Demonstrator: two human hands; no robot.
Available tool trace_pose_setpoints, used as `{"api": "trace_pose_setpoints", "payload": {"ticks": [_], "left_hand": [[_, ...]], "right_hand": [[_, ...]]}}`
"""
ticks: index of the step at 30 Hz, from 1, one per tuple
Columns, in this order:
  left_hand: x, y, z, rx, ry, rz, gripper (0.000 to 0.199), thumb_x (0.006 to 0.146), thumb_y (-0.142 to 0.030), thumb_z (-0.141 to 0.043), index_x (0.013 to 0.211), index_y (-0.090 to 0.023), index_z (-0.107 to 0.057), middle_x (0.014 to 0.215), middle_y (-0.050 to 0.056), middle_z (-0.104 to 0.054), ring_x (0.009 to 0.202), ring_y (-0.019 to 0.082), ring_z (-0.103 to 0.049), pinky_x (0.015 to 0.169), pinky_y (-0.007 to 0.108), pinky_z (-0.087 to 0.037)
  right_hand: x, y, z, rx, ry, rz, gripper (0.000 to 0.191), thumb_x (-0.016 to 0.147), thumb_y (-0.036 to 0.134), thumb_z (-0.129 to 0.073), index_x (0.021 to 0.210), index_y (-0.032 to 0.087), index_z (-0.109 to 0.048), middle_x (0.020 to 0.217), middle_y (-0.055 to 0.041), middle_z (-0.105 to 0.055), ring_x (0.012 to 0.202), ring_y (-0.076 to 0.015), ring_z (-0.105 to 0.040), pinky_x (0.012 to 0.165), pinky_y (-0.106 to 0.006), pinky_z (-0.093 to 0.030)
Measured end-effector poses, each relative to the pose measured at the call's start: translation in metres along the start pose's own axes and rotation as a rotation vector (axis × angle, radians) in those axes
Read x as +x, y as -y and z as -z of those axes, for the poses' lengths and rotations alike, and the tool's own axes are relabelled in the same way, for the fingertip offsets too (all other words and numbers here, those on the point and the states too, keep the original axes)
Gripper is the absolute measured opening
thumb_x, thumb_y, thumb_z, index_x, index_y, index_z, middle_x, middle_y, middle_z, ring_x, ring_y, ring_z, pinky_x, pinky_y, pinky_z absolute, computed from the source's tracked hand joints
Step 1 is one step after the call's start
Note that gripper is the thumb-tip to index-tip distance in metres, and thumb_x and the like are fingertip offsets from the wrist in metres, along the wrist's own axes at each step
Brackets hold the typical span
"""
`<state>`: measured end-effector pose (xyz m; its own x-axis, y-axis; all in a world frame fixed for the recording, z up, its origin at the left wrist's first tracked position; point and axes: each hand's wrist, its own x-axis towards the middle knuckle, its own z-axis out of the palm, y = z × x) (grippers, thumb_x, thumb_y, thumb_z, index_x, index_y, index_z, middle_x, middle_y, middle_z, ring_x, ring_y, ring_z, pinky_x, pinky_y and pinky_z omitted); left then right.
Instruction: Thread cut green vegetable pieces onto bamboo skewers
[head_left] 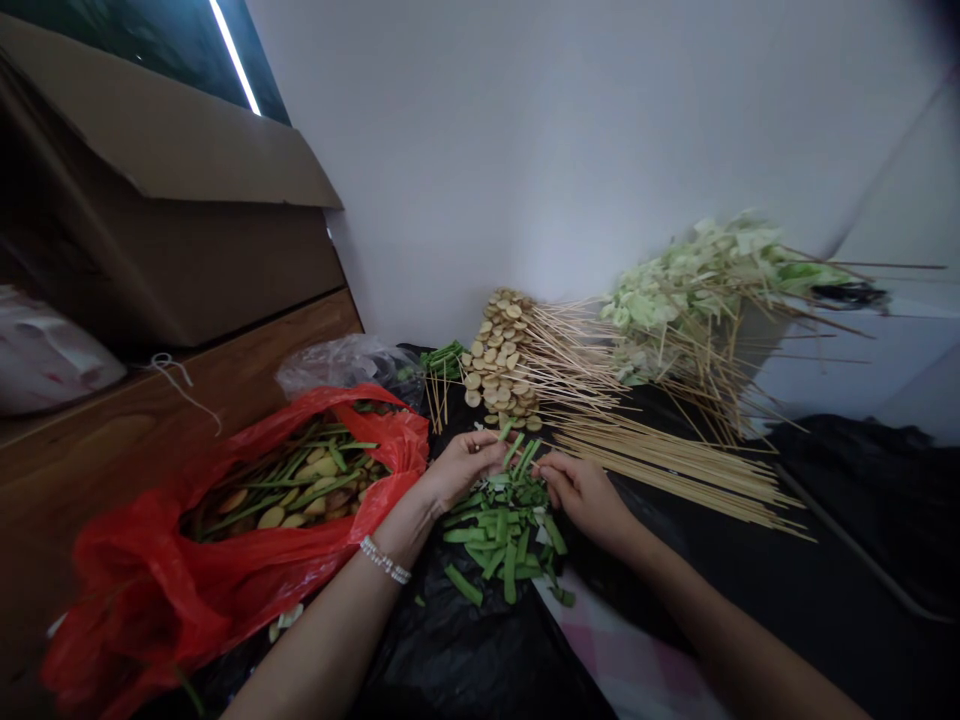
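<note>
A cut green stalk piece (523, 456) stands tilted between the hands, its long axis pointing toward one o'clock. The right hand (585, 497), at its three o'clock, pinches its lower end between the fingertips; the left hand (461, 470), curled at nine o'clock, lies just beside it, above a heap of cut green stalks (510, 545).
</note>
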<state>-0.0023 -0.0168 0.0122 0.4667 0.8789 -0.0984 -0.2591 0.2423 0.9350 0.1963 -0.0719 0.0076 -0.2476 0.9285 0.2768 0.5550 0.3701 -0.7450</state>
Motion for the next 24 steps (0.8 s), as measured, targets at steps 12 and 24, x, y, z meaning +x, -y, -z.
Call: {"api": "trace_pose_setpoints", "payload": {"ticks": [12,24], "left_hand": [[0.003,0.005,-0.002,-0.05,-0.07,-0.012,0.037,0.055,-0.035,-0.085,0.082,-0.012,-0.074,0.083,0.006,-0.072,0.079,0.015,-0.067,0.08,0.025,-0.05],[0.006,0.011,-0.001,-0.007,-0.013,-0.047,0.032,0.061,-0.037,-0.082,0.074,-0.01,-0.072,0.077,0.007,-0.071,0.074,0.016,-0.067,0.083,0.031,-0.05]], "right_hand": [[-0.008,-0.001,-0.004,-0.436,-0.093,0.098,0.027,0.092,0.018,-0.035,0.094,0.02,-0.062,0.082,-0.0046,-0.067,0.075,-0.0152,-0.062,0.067,-0.022,-0.039],[-0.009,0.001,-0.003,-0.552,-0.075,0.109,0.027,0.09,0.014,-0.037,0.093,0.021,-0.063,0.081,-0.0033,-0.067,0.076,-0.0145,-0.061,0.066,-0.021,-0.037]]}}
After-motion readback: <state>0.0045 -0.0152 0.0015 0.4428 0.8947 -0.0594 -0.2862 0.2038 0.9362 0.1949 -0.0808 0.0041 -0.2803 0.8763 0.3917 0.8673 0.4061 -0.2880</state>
